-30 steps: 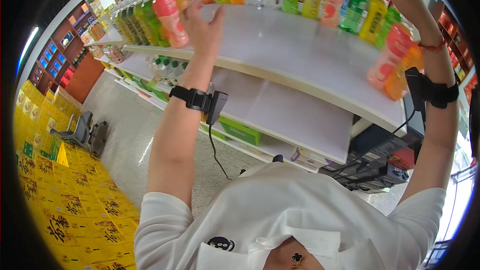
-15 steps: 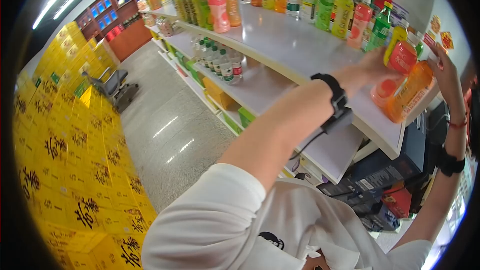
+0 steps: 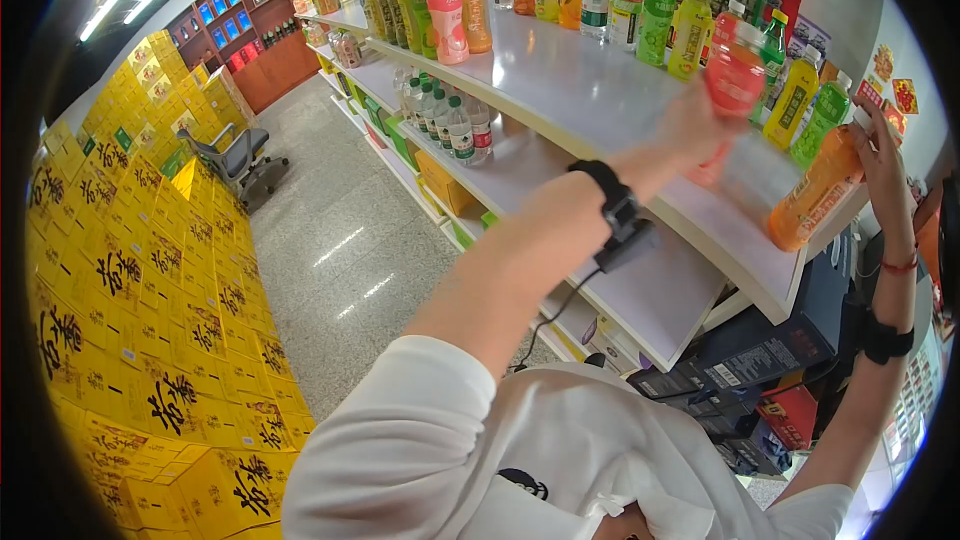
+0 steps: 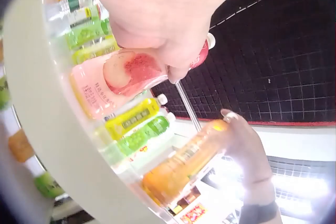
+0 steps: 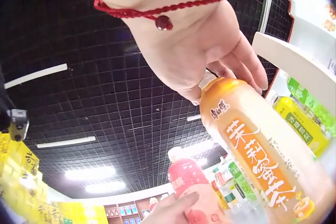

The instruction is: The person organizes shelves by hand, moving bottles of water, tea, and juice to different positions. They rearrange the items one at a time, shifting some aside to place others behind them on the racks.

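Observation:
My left hand (image 3: 693, 128) grips a pink peach drink bottle (image 3: 735, 75) over the shelf top; the bottle's lower part is blurred in the head view. In the left wrist view, fingers curl round the upper part of this peach bottle (image 4: 121, 79), below its red-labelled neck. At the shelf's right end, my right hand (image 3: 884, 165) holds an orange tea bottle (image 3: 815, 195) near its cap. This tea bottle (image 5: 252, 150) leans, and its white cap is partly hidden by the fingers in the right wrist view.
Along the back of the white shelf (image 3: 560, 90) stands a row of drink bottles, with a green bottle (image 3: 822, 120) close behind the tea. Another pink bottle (image 3: 447, 15) stands at the left. Small water bottles (image 3: 458, 130) sit one tier down. Yellow cartons (image 3: 150, 290) are stacked across the aisle.
My left hand came across from the left, took the peach bottle beside the tea and moved it leftward. My right hand came down onto the orange tea bottle and stays there.

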Demonstrator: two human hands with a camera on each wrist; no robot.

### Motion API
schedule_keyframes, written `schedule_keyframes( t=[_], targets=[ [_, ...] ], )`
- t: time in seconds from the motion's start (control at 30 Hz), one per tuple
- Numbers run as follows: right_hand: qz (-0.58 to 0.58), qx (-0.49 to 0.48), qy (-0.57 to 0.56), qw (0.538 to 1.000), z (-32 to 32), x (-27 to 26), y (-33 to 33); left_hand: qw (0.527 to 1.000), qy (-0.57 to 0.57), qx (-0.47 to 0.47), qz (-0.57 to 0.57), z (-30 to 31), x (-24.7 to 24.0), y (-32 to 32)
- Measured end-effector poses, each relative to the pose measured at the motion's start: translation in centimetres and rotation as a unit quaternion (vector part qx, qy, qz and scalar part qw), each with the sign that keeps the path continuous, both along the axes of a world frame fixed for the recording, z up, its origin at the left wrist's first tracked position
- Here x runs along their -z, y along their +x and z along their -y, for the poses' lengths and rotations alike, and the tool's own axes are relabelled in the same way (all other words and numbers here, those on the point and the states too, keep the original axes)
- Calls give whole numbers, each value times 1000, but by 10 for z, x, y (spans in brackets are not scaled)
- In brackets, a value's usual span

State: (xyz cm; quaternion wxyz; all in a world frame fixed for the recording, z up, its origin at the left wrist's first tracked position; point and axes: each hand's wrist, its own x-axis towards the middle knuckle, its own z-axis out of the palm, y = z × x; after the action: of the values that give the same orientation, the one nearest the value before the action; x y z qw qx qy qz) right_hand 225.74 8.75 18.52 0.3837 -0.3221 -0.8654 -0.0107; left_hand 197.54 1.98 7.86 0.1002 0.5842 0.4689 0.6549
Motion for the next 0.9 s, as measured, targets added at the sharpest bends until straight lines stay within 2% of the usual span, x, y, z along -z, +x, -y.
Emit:
schedule_keyframes(
  t=[0.03,0.1,0.17,0.27,0.3,0.37,0.4,0.43,0.47,0.5,0.53,0.57,0.6,0.63,0.73,0.9],
  targets=[
    [-20,-21,15,999,-4,3,0,1000,-9,-12,21,-3,5,-19],
    [-14,-19,34,999,-10,4,2,992,29,-125,18,22,-1,-50],
    [-8,-17,54,998,-14,6,5,987,-8,-160,11,31,2,-101],
    [9,2,46,999,-18,5,10,955,-11,-297,-28,57,-4,-161],
    [-8,20,8,1000,-19,6,12,942,-7,-335,-33,60,-3,-182],
    [-24,40,-28,999,-18,11,13,936,35,-350,-16,59,0,-222],
    [-80,33,-60,994,-15,16,13,928,76,-365,0,59,-1,-239],
    [-135,27,-91,986,-14,22,14,928,76,-364,2,63,-4,-251],
    [-133,28,-89,987,-22,29,24,917,74,-390,-29,66,-7,-262],
    [-17,60,63,996,-36,37,41,905,72,-415,-61,67,-10,-273],
    [100,92,212,968,-32,37,39,906,74,-413,-60,67,-11,-282],
    [101,94,213,967,-21,33,33,904,70,-419,-54,68,-11,-291],
    [18,111,11,994,17,17,8,902,67,-424,-47,66,-12,-298],
    [-67,122,-190,972,38,8,-7,903,70,-422,-46,65,-12,-305],
    [-64,72,-166,981,27,26,0,904,64,-422,-41,63,-9,-319],
    [-59,71,-149,984,25,21,-18,925,55,-376,-31,60,-3,-323]
  ],
)
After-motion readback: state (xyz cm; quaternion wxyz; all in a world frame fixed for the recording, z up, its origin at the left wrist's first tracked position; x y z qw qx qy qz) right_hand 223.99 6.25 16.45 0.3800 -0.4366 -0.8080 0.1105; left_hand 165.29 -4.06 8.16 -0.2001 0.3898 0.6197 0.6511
